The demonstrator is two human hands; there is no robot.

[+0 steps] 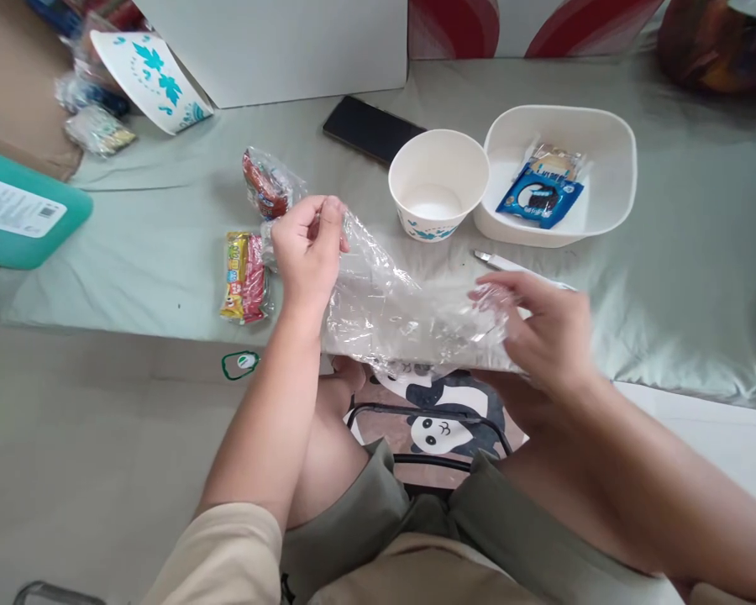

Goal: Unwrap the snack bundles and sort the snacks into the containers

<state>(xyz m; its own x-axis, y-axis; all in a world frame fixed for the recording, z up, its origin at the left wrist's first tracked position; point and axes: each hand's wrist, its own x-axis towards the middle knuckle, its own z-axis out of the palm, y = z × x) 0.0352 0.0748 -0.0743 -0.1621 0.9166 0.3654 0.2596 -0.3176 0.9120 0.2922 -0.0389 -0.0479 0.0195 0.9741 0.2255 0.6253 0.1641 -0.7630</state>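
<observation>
A clear plastic bag is stretched between my two hands at the front edge of the cloth-covered table. My left hand is closed on its upper left part. At the other end, the fingers of my right hand pinch the crinkled film, slightly blurred. Beyond the bag stands a paper cup with a blue leaf print, its inside showing nothing. To the left lie yellow and red snack packets and a brown-red snack packet. A utility knife lies just behind my right hand, partly covered by it.
A white plastic tub holds a blue cookie packet and a pale packet. Behind the cup lies a black phone. A tipped paper cup, a green bottle and a white box stand around the back and left.
</observation>
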